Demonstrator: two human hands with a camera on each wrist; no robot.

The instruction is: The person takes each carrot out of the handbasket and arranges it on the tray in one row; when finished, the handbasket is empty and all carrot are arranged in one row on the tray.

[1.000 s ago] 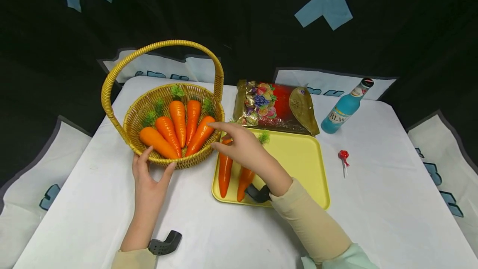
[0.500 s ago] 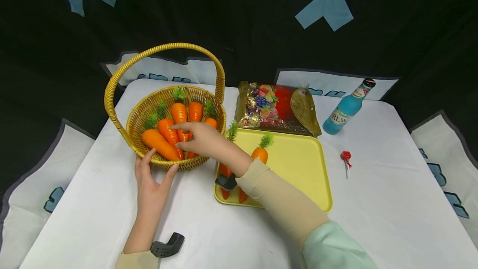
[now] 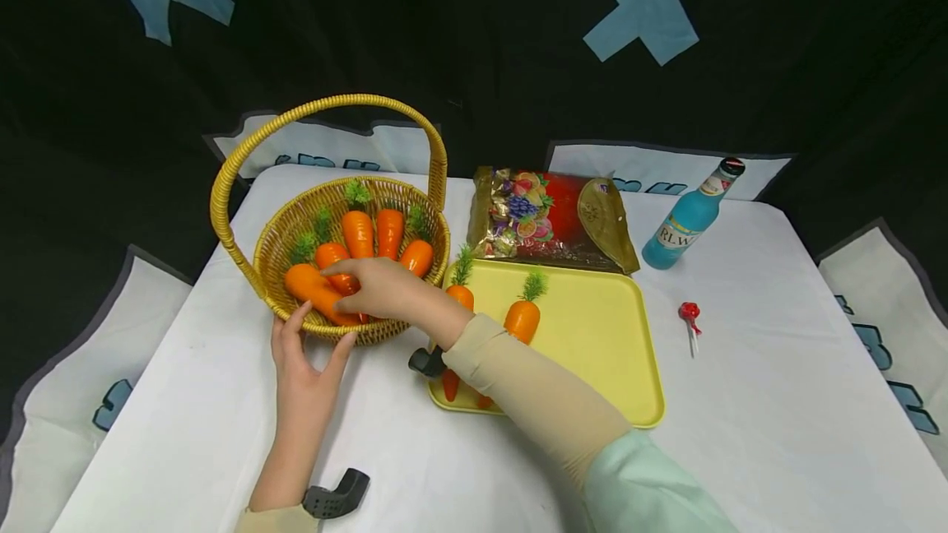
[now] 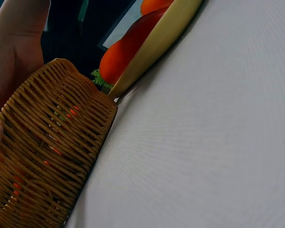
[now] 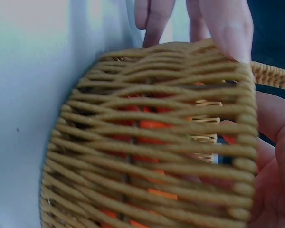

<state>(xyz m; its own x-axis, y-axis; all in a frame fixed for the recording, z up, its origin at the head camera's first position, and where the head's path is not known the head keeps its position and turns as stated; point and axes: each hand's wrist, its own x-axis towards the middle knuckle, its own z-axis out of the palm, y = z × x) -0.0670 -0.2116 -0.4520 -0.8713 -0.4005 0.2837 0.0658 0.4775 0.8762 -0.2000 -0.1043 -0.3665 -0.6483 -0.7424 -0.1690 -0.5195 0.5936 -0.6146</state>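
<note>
Several orange carrots with green tops lie in a yellow wicker basket (image 3: 267, 249) with a tall hoop handle. My left hand (image 3: 307, 381) touches the basket's near side, thumb and fingers spread along the rim. My right hand (image 3: 385, 290) reaches into the basket from the right. Its thumb and fingertips are parted over the leftmost carrot (image 3: 302, 280) and the one beside it (image 3: 333, 256); no firm grip shows. Two more carrots, a left one (image 3: 461, 296) and a right one (image 3: 522, 321), lie on a yellow tray (image 3: 592, 336), partly hidden by the right arm.
Behind the tray lies a red and gold candy bag (image 3: 551, 220). A blue bottle (image 3: 681, 224) stands at the back right, with a red lollipop (image 3: 690, 312) in front of it. The white-covered table (image 3: 778, 401) meets a black curtain (image 3: 504, 39) at the back.
My right hand has moved left, from the basket's right edge and the tray to the carrots on the basket's left side. The left hand has stayed at the rim.
</note>
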